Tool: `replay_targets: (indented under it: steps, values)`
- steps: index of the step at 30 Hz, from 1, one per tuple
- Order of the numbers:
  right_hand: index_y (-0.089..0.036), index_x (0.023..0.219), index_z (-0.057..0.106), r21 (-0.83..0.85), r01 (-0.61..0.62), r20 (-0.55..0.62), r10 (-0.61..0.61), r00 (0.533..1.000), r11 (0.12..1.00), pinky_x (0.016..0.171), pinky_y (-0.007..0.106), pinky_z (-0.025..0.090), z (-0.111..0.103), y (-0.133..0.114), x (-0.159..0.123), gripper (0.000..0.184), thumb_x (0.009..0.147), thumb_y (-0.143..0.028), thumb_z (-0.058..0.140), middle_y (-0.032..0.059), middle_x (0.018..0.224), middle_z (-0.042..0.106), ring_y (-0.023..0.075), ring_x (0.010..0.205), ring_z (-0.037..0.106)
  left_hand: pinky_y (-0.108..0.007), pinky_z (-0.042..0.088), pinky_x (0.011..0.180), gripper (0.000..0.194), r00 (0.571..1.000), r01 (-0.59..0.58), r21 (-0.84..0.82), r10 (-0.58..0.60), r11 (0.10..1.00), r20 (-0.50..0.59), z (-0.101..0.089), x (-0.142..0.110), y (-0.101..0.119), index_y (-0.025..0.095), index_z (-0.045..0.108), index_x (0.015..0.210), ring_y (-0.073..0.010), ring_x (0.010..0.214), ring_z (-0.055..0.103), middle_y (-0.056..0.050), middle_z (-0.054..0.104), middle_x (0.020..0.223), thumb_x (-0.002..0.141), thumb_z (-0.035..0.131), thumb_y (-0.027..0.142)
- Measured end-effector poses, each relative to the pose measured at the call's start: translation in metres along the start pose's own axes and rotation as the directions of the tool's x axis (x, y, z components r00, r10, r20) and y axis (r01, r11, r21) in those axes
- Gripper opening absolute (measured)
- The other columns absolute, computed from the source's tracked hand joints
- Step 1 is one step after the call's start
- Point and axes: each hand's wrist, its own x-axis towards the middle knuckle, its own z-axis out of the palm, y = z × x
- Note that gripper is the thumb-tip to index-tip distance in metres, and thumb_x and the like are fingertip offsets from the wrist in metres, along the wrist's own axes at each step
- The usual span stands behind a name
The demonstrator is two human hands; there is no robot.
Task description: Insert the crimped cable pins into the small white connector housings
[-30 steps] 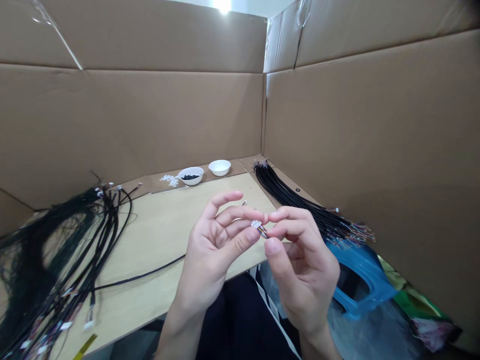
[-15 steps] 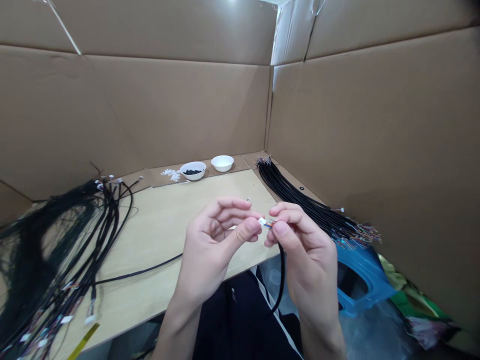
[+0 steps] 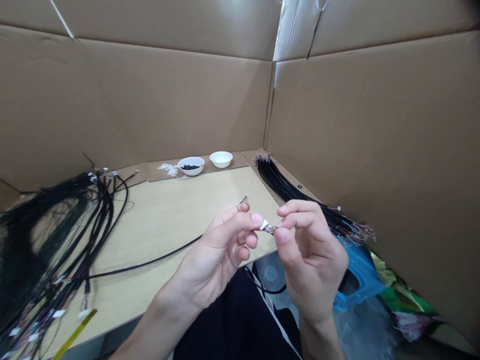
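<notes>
Over the table's front edge, my left hand (image 3: 225,245) pinches a small white connector (image 3: 264,225) between thumb and fingers. Thin coloured wires (image 3: 269,229) run out of the connector toward my right hand (image 3: 313,255), whose thumb and forefinger are closed on them. Part of a black cable (image 3: 275,291) shows below, between my hands and over my lap; its upper stretch is hidden by my right hand. A second black cable (image 3: 150,262) lies across the table and passes behind my left hand, its wired tip (image 3: 244,199) showing beyond the fingers.
At left lies a heap of black cables (image 3: 99,225) with white connectors, beside dark netting (image 3: 22,240). A bowl of black pieces (image 3: 191,172), a white bowl (image 3: 221,165) and scattered white pieces (image 3: 168,169) stand at the back. Another cable bundle (image 3: 292,187) lies right, above a blue plastic object (image 3: 360,290).
My left hand has turned, its thumb now on top of the connector. My right hand has shifted slightly right, and more wire shows between the hands. The view has tilted slightly.
</notes>
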Motion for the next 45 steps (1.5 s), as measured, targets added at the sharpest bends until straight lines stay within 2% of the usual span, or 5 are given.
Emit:
replay_targets:
  steps: [6, 17, 23, 31, 45]
  values:
    - [-0.022, 0.085, 0.069, 0.207, -0.188, -0.005, 0.193, 0.981, 0.960, 0.064, 0.022, 0.058, 0.003, -0.004, -0.003, 0.013, 0.095, -0.014, 0.070, -0.0009, 0.102, 0.062, 0.0091, 0.075, 0.068, -0.009, 0.053, 0.043, 0.034, 0.964, -0.255, 0.224, 0.228, 0.941, 0.136, -0.006, -0.005, -0.005, 0.022, 0.069, 0.112, -0.0073, 0.055, 0.062, 0.006, 0.067, 0.070, 0.084, 0.088, 0.022]
    - [-0.021, 0.082, 0.070, 0.369, -0.325, 0.079, 0.319, 0.945, 0.871, 0.061, 0.018, 0.056, 0.002, -0.010, -0.001, 0.016, 0.098, -0.022, 0.070, -0.0008, 0.100, 0.062, 0.0065, 0.071, 0.063, -0.007, 0.056, 0.069, 0.019, 0.592, -0.777, 0.553, 0.647, 0.301, 0.480, -0.020, -0.003, -0.011, 0.031, 0.080, 0.099, -0.0043, 0.082, 0.068, 0.008, 0.075, 0.094, 0.096, 0.076, 0.013]
    - [-0.023, 0.088, 0.071, 0.125, -0.101, -0.019, 0.105, 0.994, 0.987, 0.079, 0.021, 0.057, 0.003, -0.006, -0.005, 0.010, 0.094, -0.016, 0.072, 0.0009, 0.094, 0.067, 0.0146, 0.100, 0.067, -0.010, 0.051, 0.073, 0.010, 0.496, -0.790, 0.608, 0.667, 0.079, 0.557, -0.022, -0.001, -0.009, 0.024, 0.071, 0.093, -0.0036, 0.081, 0.064, 0.008, 0.072, 0.089, 0.101, 0.070, 0.019]
    - [-0.022, 0.086, 0.070, 0.279, -0.331, 0.079, 0.322, 0.943, 0.901, 0.042, 0.015, 0.047, 0.003, -0.007, -0.004, 0.012, 0.099, -0.021, 0.070, -0.0024, 0.106, 0.062, -0.0005, 0.050, 0.051, -0.017, 0.054, 0.096, 0.021, 0.372, -0.750, 0.647, 0.723, -0.135, 0.582, -0.021, -0.006, -0.008, 0.024, 0.071, 0.114, -0.0086, 0.109, 0.066, 0.002, 0.070, 0.115, 0.096, 0.078, 0.018]
    - [-0.023, 0.091, 0.074, 0.371, -0.390, 0.121, 0.372, 0.920, 0.843, 0.047, 0.016, 0.052, 0.001, -0.008, -0.006, 0.009, 0.099, -0.023, 0.070, 0.0010, 0.106, 0.063, 0.0067, 0.064, 0.057, -0.036, 0.046, 0.114, 0.027, 0.128, -0.449, 0.483, 0.481, -0.751, 0.867, -0.033, -0.006, -0.002, 0.030, 0.070, 0.110, -0.0216, 0.122, 0.068, -0.001, 0.074, 0.129, 0.091, 0.075, 0.011]
